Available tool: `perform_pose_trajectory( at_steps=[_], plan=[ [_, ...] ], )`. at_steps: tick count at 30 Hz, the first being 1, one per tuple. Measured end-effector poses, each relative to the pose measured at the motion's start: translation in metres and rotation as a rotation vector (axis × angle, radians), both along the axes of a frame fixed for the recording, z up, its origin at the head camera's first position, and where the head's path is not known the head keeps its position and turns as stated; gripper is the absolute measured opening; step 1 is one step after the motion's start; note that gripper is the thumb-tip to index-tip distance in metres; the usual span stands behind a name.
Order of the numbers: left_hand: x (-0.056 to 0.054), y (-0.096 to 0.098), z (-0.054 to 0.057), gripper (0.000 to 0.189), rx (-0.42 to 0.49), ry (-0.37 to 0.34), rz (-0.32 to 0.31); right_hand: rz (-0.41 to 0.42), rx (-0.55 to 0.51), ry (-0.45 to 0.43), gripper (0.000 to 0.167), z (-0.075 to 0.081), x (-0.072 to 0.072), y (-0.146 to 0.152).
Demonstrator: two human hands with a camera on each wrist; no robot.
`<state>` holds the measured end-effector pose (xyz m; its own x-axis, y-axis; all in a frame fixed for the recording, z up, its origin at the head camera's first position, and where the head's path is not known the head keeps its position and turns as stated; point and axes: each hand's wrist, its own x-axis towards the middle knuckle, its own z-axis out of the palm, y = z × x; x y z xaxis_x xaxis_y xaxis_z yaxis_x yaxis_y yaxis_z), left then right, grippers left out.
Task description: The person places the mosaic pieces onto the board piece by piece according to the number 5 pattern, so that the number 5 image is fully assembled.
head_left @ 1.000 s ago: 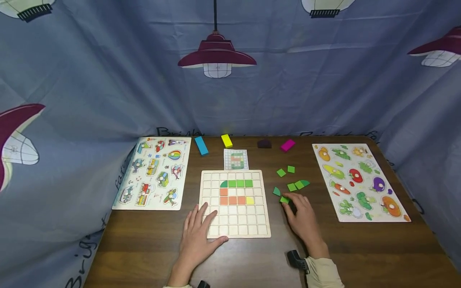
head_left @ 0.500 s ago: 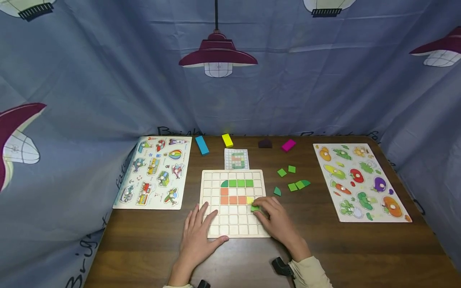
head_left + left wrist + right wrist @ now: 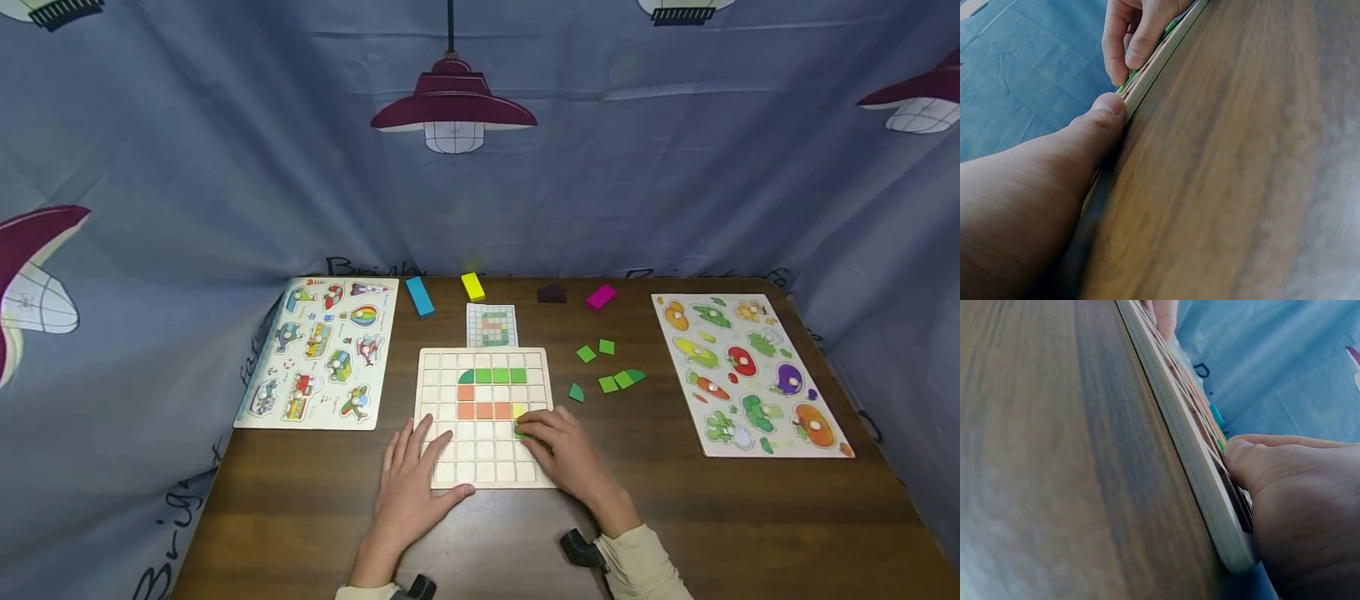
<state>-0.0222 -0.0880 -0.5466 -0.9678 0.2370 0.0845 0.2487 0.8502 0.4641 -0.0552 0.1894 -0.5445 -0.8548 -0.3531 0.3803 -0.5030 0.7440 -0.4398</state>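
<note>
The square wooden grid board (image 3: 486, 475) lies flat on the table, holding a row of green tiles with a rounded one at its left end, several orange tiles (image 3: 484, 411) and one yellow tile (image 3: 519, 410). At the board's lower left corner my left hand (image 3: 411, 492) rests with fingers spread, its thumb along the front edge. My right hand (image 3: 568, 454) pinches a green square tile (image 3: 1220, 445) low over the board, just below the yellow tile. Fingers hide most of that tile in the head view.
Loose green tiles (image 3: 607, 384) lie right of the board. Behind it is a printed pattern card (image 3: 492, 326), with blue (image 3: 420, 297), yellow (image 3: 472, 287), dark (image 3: 551, 293) and magenta (image 3: 601, 297) pieces farther back. Picture boards stand left (image 3: 318, 354) and right (image 3: 750, 375).
My right hand picked up a green square tile from the loose ones on the right and carried it left onto the board, below the yellow tile. My left hand stays in place.
</note>
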Motion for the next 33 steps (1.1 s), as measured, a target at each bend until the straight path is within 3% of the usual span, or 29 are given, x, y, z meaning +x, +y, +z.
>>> perform_pose_trajectory(
  at_steps=[9, 20, 24, 28, 31, 33],
  plan=[
    [0.001, -0.001, 0.0, 0.086, 0.001, 0.01, -0.007, -0.021, 0.015, -0.053, 0.022, 0.0, 0.005, 0.0],
    [0.0, 0.001, 0.002, 0.087, 0.006, -0.024, 0.008, -0.05, -0.052, -0.007, 0.018, -0.001, 0.002, 0.014],
    [0.0, 0.002, 0.002, 0.087, 0.014, -0.018, 0.003, -0.156, -0.087, 0.05, 0.016, -0.005, -0.001, 0.042],
    [0.001, 0.002, 0.001, 0.087, 0.014, -0.019, 0.004, -0.346, -0.099, 0.119, 0.021, -0.009, -0.006, 0.075],
    [0.001, 0.001, 0.002, 0.087, 0.014, -0.022, 0.006, -0.451, -0.072, 0.106, 0.031, -0.012, -0.008, 0.09],
    [0.001, 0.001, 0.002, 0.087, 0.01, -0.025, 0.005, -0.48, -0.035, 0.074, 0.035, -0.013, -0.009, 0.094]
  ],
)
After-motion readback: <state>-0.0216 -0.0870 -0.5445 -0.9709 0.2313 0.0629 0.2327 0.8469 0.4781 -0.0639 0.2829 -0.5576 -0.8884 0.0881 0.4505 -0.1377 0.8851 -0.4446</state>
